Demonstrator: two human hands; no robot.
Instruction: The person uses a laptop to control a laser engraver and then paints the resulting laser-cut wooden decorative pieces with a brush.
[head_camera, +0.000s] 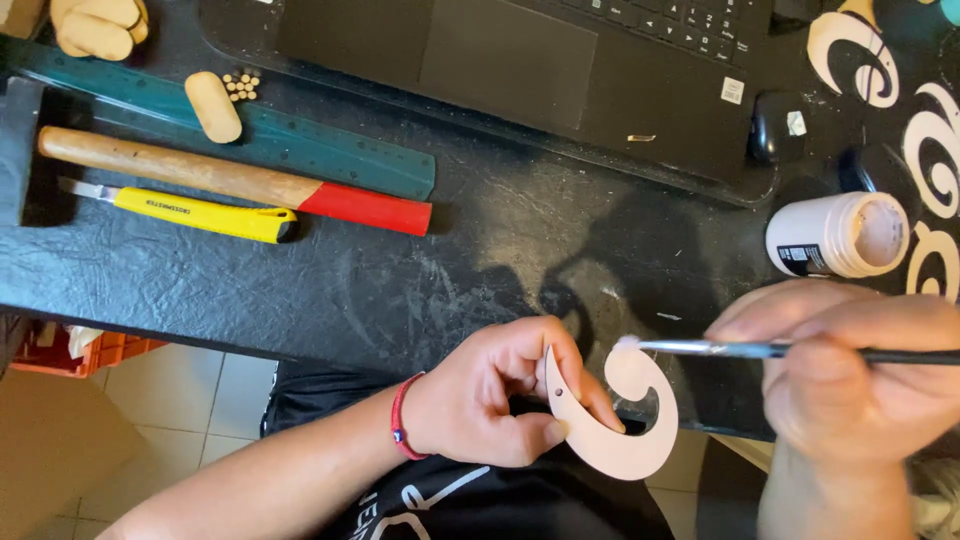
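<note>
We pinched the flat, pale pink scroll-shaped wooden cutout (620, 425) in our left hand (490, 395), thumb below and fingers curled tight over its pointed end near the small drilled hole. That grip kept the curled head free in the air, just off the near edge of the black worktop (300, 290), so the wet face touched nothing. Our right hand (860, 370) closed its fingers round the thin dark-handled paintbrush with a silver ferrule (760, 349), held almost level, and the white-loaded tip met the top of the curl. Holding low on the handle seemed to give us a steady, fine stroke there.

The small white paint jar (838, 234) lay on its side, mouth open toward our right hand, near enough for a quick dip. Finished cream scroll pieces (855, 55) sat spread apart at the far right, likely so none smeared against another.

Off to the left, well away from the paint, rested the wooden-handled hammer with a red end (230, 180), the yellow utility knife (200, 213) just beside it and the teal plastic ruler (330, 150) behind. The black laptop (520, 60) sat pushed to the back, with a black mouse (777, 127) at its right corner.
</note>
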